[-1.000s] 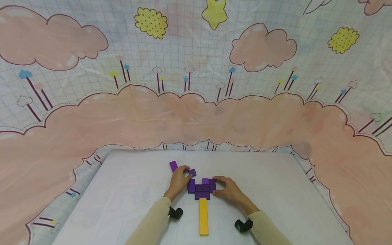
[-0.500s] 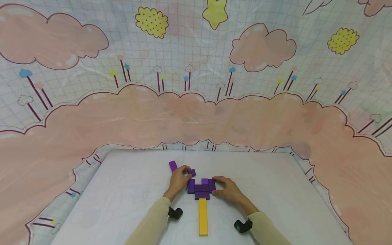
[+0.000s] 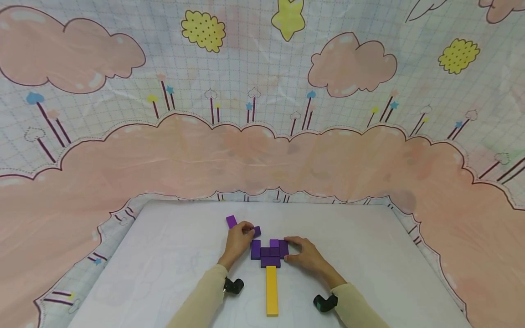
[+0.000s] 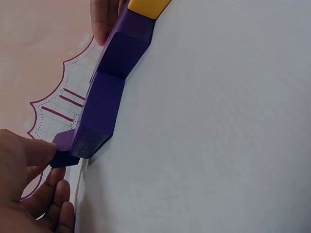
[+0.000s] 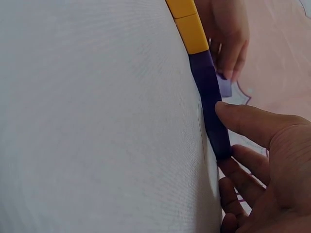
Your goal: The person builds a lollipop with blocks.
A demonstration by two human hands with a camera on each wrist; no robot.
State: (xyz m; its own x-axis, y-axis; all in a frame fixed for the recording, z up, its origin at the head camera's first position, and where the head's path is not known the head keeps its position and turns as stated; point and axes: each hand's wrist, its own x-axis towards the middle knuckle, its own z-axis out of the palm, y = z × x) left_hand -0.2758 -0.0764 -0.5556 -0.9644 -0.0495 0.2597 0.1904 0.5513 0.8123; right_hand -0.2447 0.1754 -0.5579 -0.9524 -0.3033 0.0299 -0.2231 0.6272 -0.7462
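Observation:
My left hand [image 3: 237, 241] pinches a small purple block [image 3: 257, 231] between thumb and fingers, just behind the upper left of a flat arrangement. In the left wrist view the thumb lies on that small block [image 4: 64, 149]. The arrangement has several purple blocks [image 3: 270, 261] joined in a cup shape, above a long yellow strip [image 3: 272, 291]. My right hand [image 3: 305, 256] grips the upright purple block [image 3: 284, 248] at the right side, thumb at its near end and forefinger at its far end. The right wrist view shows the thumb against this dark block [image 5: 216, 121].
A loose brighter purple block [image 3: 231, 222] lies beyond my left hand, partly hidden by it. The white table [image 3: 348, 228] reaches back to a patterned cloth [image 3: 287, 159] with clouds. Dark wrist cameras [image 3: 326, 303] sit on both wrists.
The small purple block in my left hand has turned slightly and more of it is covered by the fingers. The right hand stays at the right-side block.

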